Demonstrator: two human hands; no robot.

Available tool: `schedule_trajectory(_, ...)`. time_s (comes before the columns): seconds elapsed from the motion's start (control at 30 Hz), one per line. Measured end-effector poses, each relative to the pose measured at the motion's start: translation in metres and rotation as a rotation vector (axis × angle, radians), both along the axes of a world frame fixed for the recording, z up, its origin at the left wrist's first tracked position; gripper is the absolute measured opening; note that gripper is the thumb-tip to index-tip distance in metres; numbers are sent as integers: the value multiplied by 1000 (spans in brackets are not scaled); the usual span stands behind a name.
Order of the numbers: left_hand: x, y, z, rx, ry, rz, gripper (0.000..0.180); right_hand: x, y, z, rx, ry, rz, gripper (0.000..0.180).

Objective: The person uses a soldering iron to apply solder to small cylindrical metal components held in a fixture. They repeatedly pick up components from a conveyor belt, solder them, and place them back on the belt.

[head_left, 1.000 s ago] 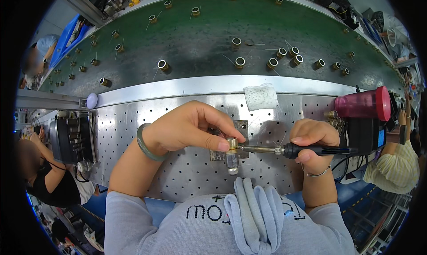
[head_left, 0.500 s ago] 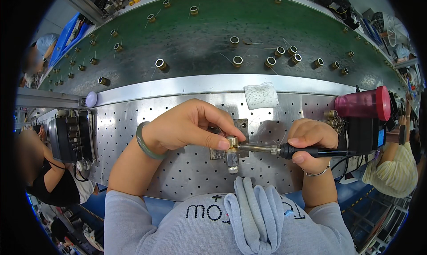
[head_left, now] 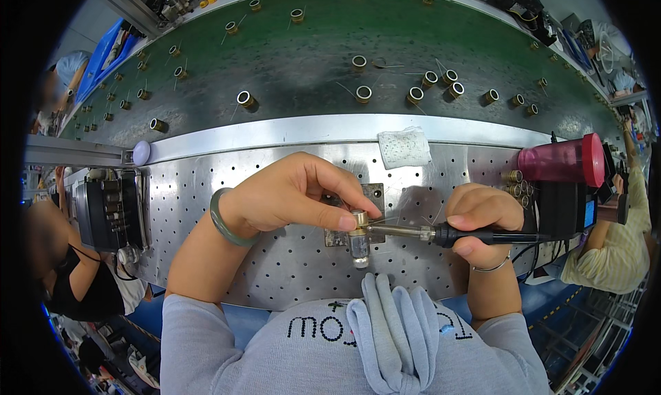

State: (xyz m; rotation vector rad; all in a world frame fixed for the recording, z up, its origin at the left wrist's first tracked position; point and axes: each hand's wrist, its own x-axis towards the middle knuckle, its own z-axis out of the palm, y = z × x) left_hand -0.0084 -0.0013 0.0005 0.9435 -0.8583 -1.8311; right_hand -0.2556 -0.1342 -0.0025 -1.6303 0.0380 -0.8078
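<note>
My left hand point(head_left: 292, 192) pinches a small brass-coloured metal ring point(head_left: 359, 218) between thumb and forefinger. This ring sits at the end of a short, shiny cylindrical post point(head_left: 359, 247) that extends toward me, over a dark metal plate point(head_left: 372, 193). My right hand point(head_left: 485, 216) grips a soldering iron point(head_left: 444, 235) by its black handle. The iron lies almost level, its tip pointing left and meeting the ring's side, close to my left thumb. Whether the tip presses on a wire there is too small to tell.
Beyond the perforated metal bench point(head_left: 289, 271) runs a green conveyor belt point(head_left: 303, 57) carrying several brass rings with thin wires. A folded white cloth point(head_left: 403, 148) lies at the bench's far edge. Right of my hand are stacked rings point(head_left: 513, 183), a pink container point(head_left: 558, 159) and a black soldering station point(head_left: 561, 212).
The rings on the belt have shifted slightly left. My two hands and the soldering iron hold almost the same place. At the right, a co-worker's arm has moved.
</note>
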Motion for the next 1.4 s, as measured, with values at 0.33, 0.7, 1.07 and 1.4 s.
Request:
schedule_trajectory(0.33, 0, 0, 2, 11, -11, 5, 30, 1, 0, -1, -5, 0, -3, 23)
schedule_trajectory(0.7, 1, 0, -6, -11, 40, -14, 37, -5, -5, -6, 36, -11, -27, 15)
schedule_trajectory(1.07, 1, -4, -6, 11, 98, 32, 76, -8, -6, -7, 94, -32, -35, 16)
schedule_trajectory(1.4, 6, -3, -12, -30, 70, -30, 32, 0, 1, -3, 80, -45, 0, 24)
